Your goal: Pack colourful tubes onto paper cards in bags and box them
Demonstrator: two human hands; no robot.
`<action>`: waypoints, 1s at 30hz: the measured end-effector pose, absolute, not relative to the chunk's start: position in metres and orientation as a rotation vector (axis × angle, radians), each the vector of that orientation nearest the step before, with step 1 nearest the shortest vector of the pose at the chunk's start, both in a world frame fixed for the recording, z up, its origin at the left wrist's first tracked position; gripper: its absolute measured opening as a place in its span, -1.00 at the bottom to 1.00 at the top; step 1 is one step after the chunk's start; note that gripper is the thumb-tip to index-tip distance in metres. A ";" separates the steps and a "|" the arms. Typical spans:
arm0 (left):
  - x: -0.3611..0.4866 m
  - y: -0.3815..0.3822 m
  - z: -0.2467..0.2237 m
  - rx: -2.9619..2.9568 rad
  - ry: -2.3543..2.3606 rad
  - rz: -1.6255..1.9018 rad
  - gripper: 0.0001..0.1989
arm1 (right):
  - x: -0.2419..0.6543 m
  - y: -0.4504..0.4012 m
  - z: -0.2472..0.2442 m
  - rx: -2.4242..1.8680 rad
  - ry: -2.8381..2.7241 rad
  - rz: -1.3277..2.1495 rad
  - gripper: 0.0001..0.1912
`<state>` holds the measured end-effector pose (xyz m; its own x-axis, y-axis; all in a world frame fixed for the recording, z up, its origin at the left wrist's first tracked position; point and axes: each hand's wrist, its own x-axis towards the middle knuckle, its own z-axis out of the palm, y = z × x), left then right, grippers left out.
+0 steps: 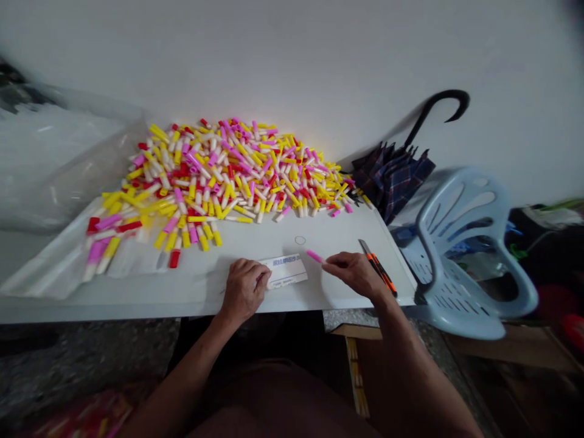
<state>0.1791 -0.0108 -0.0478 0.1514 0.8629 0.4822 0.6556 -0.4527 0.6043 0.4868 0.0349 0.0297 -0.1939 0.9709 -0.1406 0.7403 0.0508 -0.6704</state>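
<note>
Bare forearms reach over the near edge of the bench; we record the left hand curled over the left end of a printed white box, though we cannot tell whether it grips. We see the right hand pinching a pink tube just right of the box, with an orange-and-black cutter beside it and a multicoloured heap of tubes behind.
</note>
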 end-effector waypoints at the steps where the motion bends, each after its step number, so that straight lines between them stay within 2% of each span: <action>1: 0.179 -0.010 -0.048 2.183 1.478 1.190 -0.82 | 0.487 0.033 0.034 -1.677 -2.070 0.978 -0.66; 5: 0.180 -0.010 -0.048 2.198 1.464 1.204 -0.83 | 0.457 0.039 0.033 -1.523 -2.326 1.016 -0.77; 9: 0.181 -0.012 -0.047 2.223 1.486 1.167 -0.84 | 0.417 0.046 0.011 -1.438 -2.236 1.154 -0.82; 12: 0.180 -0.012 -0.047 2.242 1.503 1.169 -0.85 | 0.404 0.043 0.001 -1.372 -2.000 1.458 -0.74; 17: 0.180 -0.012 -0.047 2.243 1.510 1.176 -0.83 | 0.413 0.034 0.006 -1.331 -1.895 1.824 -0.76; 21: 0.181 -0.012 -0.044 2.254 1.510 1.180 -0.82 | 0.413 0.028 0.004 -1.336 -1.762 2.088 -0.58; 23: 0.181 -0.012 -0.044 2.259 1.512 1.179 -0.81 | 0.407 0.023 -0.002 -1.380 -1.644 2.067 -0.61; 27: 0.181 -0.012 -0.045 2.250 1.514 1.196 -0.81 | 0.397 0.013 -0.011 -1.462 -1.449 1.954 -0.79; 30: 0.181 -0.012 -0.045 2.265 1.494 1.212 -0.82 | 0.398 0.009 -0.012 -1.437 -1.343 2.067 -0.72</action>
